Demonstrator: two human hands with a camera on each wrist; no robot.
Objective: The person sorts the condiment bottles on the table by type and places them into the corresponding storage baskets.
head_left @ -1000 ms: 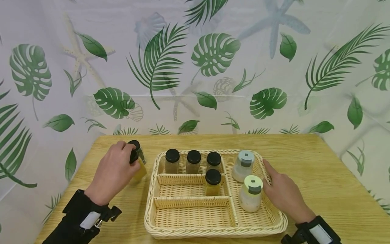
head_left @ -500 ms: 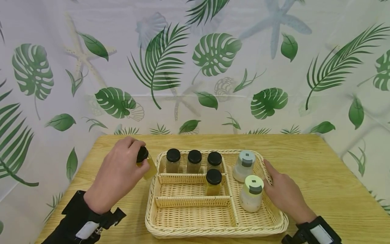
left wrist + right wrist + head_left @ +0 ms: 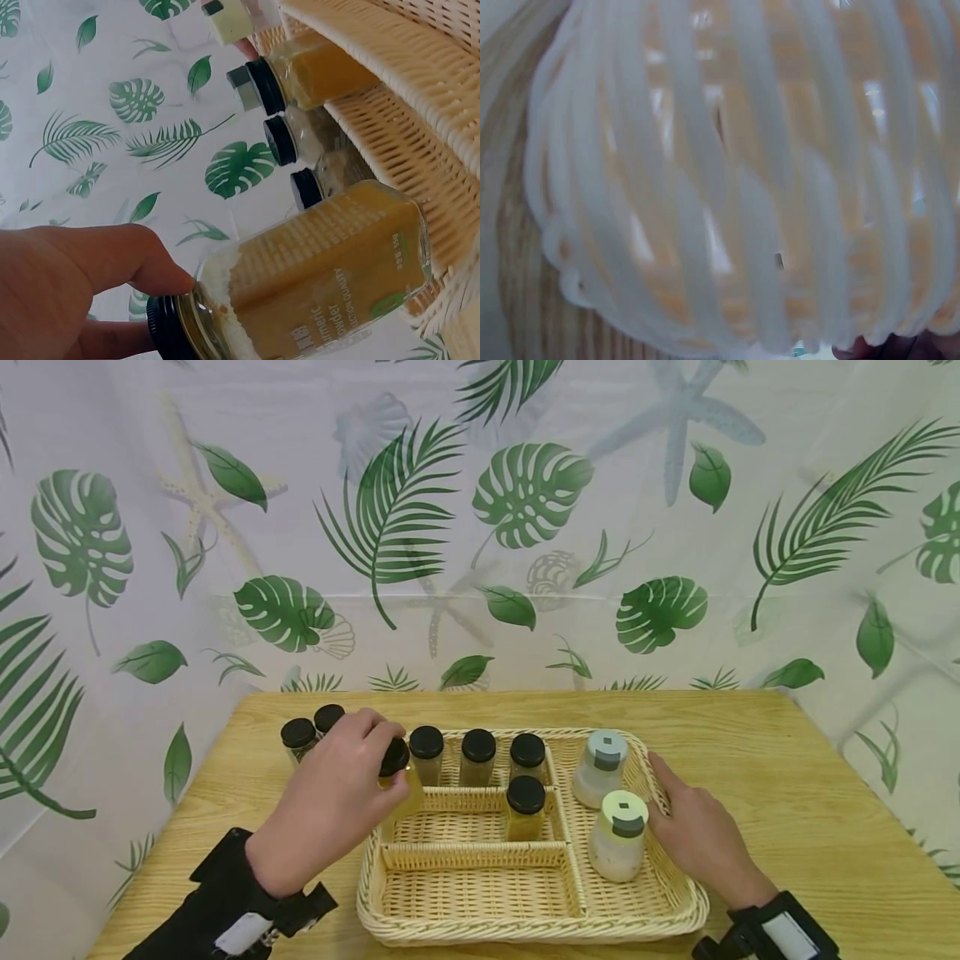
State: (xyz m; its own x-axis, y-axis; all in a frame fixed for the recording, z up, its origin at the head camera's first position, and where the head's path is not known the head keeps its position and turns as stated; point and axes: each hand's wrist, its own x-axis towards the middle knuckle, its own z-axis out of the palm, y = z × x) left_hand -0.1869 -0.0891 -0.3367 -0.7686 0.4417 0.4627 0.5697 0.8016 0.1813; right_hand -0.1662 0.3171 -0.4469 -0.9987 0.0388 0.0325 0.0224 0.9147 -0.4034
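Note:
My left hand [image 3: 337, 785] pinches a turmeric powder jar [image 3: 322, 277] by its black lid. The jar hangs tilted over the left end of the middle compartment of a wicker basket [image 3: 480, 933]; whether it touches the basket I cannot tell. Around the basket's right rim, my right hand [image 3: 701, 835] keeps its grip. That rim's weave [image 3: 757, 225] fills the right wrist view, blurred. Inside the basket, another yellow-filled jar [image 3: 524, 822] occupies the middle compartment's right end. Behind it, a row of black-lidded jars [image 3: 476, 768] fills the back compartment.
Two black-lidded jars [image 3: 298, 739] stand on the wooden table [image 3: 810, 793] at back left, partly behind my left hand. The basket's right compartment holds a grey-lidded shaker [image 3: 597, 785] and a yellow-lidded shaker [image 3: 617, 856]. A leaf-patterned cloth [image 3: 465, 527] hangs behind.
My left hand has carried the turmeric jar rightward from the table at left to over the basket's left side. The two jars left behind now show. My right hand and the basket stay put.

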